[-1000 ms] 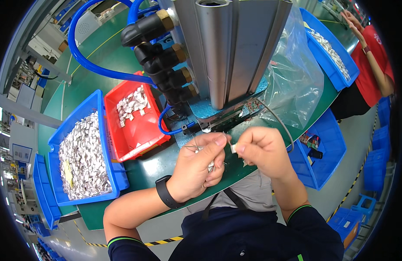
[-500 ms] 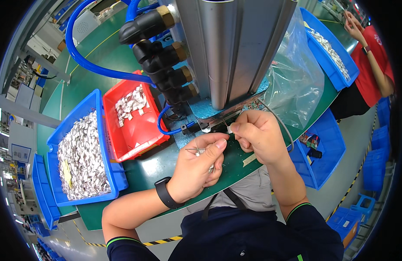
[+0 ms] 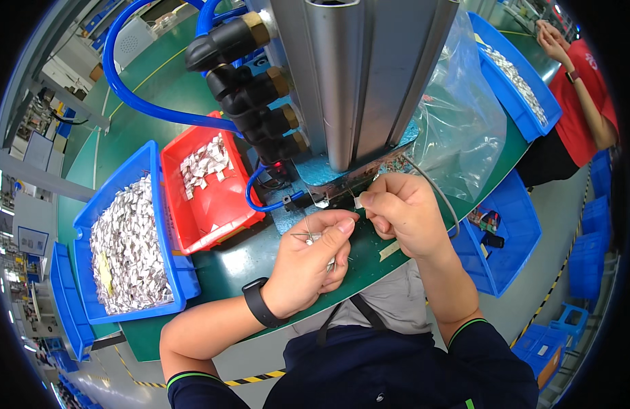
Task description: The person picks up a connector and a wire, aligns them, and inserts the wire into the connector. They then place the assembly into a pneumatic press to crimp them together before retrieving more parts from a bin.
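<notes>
Several small white parts with thin wire leads [image 3: 313, 238] are held in the curled fingers of my left hand [image 3: 304, 262], their leads sticking out past the fingers. My right hand [image 3: 410, 215] pinches one small white wire-leaded part [image 3: 358, 202] between thumb and fingers. That part is at the front lower edge of a pneumatic press [image 3: 356, 174], and a lead points up toward it. Whether the lead touches the press cannot be made out. My left fingertips come close to my right hand, just below the part.
To the left, a blue bin [image 3: 182, 273] full of white parts stands beside a red tray [image 3: 219, 204] with fewer. Blue air hoses [image 3: 158, 116] loop at the press. A clear plastic bag [image 3: 465, 129] and blue bins [image 3: 499, 238] lie right. A person in red [image 3: 587, 95] is at far right.
Both hands stay almost in place, still holding the small white parts. A small red light now shows near the press's black hose fittings.
</notes>
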`<state>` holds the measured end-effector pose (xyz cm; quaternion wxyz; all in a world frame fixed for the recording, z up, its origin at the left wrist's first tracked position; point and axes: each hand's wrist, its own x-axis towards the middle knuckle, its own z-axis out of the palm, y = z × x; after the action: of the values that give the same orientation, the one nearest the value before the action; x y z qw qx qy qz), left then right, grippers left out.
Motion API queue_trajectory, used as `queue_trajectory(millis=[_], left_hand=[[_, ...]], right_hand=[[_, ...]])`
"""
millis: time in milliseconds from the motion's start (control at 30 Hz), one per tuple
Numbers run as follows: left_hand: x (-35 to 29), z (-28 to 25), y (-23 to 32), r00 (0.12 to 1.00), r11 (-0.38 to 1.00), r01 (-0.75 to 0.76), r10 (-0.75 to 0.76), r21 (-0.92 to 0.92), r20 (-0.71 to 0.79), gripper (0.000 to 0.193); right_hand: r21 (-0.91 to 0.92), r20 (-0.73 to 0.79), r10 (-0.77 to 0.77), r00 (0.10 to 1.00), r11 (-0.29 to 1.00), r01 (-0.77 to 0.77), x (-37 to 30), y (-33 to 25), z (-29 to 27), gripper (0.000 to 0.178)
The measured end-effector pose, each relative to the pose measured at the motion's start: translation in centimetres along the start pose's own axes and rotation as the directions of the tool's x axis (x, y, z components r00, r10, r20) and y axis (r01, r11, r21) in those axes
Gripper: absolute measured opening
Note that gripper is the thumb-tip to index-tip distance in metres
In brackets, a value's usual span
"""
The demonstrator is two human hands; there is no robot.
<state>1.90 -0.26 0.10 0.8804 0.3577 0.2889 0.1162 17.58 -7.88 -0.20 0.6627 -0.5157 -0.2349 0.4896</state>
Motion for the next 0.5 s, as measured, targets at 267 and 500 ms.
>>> queue_trajectory(millis=[267, 500], left_hand=[[0.1, 0.1, 0.1, 1.000, 1.000, -0.006, 0.006, 0.010, 0.012, 0.019], [-0.7, 0.1, -0.1, 0.994, 0.992, -0.109, 0.107, 0.061, 0.036, 0.016]], right_hand=[[0.027, 0.032, 0.004, 0.999, 1.000, -0.004, 0.0, 0.1, -0.4, 0.019], [-0.203, 0.161, -0.143, 0.977, 0.964, 0.174, -3.3, 1.4, -0.4, 0.016]])
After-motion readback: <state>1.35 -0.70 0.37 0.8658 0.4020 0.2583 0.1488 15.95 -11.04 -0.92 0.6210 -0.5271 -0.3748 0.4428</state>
